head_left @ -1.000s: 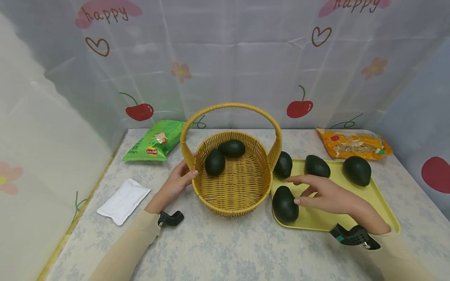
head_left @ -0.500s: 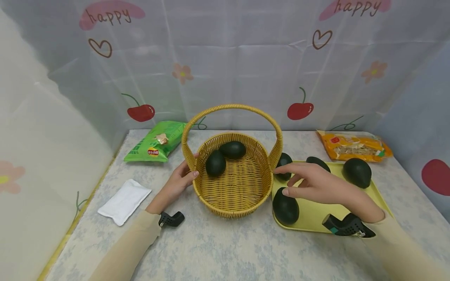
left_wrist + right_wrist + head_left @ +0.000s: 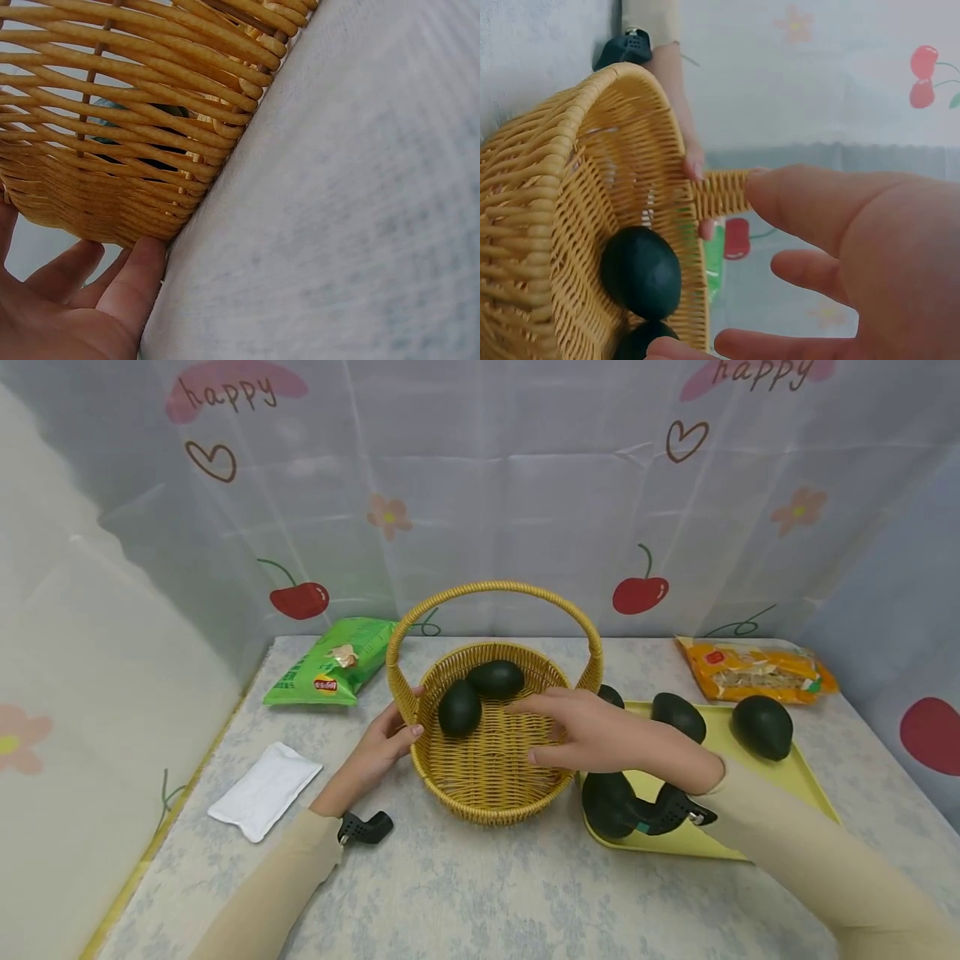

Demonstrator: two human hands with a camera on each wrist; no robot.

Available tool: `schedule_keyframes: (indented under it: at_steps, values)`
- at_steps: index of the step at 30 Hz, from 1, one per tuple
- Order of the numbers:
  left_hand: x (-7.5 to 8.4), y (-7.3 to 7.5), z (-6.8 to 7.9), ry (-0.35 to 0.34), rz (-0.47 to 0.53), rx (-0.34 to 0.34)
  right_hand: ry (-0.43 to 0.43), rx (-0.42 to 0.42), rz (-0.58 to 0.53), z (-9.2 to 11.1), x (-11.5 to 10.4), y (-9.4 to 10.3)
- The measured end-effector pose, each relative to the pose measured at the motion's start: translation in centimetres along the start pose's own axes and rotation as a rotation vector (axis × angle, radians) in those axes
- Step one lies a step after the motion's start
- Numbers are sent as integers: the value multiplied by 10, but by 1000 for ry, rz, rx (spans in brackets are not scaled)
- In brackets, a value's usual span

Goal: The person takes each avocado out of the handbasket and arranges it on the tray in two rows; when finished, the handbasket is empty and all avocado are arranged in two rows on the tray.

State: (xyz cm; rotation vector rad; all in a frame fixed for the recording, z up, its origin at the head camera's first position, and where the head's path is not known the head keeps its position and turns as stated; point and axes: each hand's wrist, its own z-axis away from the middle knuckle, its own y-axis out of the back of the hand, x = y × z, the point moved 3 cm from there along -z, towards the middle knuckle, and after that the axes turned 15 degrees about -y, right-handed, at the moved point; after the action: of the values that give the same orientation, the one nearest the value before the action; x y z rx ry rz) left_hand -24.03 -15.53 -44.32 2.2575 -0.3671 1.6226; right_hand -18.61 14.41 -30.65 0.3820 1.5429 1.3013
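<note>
A yellow wicker basket (image 3: 491, 797) with a tall hoop handle stands mid-table, two dark green avocados (image 3: 460, 708) lying inside at its left and back. My left hand (image 3: 378, 739) holds the basket's left side, thumb and fingers on either side of the handle's base; the left wrist view shows fingertips (image 3: 139, 281) against the woven wall. Over the basket's right half hovers my right hand (image 3: 592, 727), holding nothing, fingers extended and spread. To the right, a yellow tray (image 3: 738, 739) carries several more avocados (image 3: 762, 727); my right arm partly covers the tray and the nearest avocado.
A green chip bag (image 3: 333, 664) lies back left, with a white packet (image 3: 265, 789) nearer the front. At the back right is an orange snack bag (image 3: 757, 670). A printed curtain (image 3: 495, 527) hangs behind the table.
My right hand has moved left from above the tray, past the basket's right rim, to over the basket. The left hand, basket and avocados stay in place.
</note>
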Motion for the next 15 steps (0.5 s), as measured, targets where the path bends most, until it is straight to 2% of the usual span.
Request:
schedule_keyframes:
  at_steps: [7, 15]
  values:
    - [1, -1, 0, 2, 9, 0, -84, -50, -15, -37, -10, -7]
    - [1, -1, 0, 6, 20, 6, -192, -124, -23, -79, -6, -17]
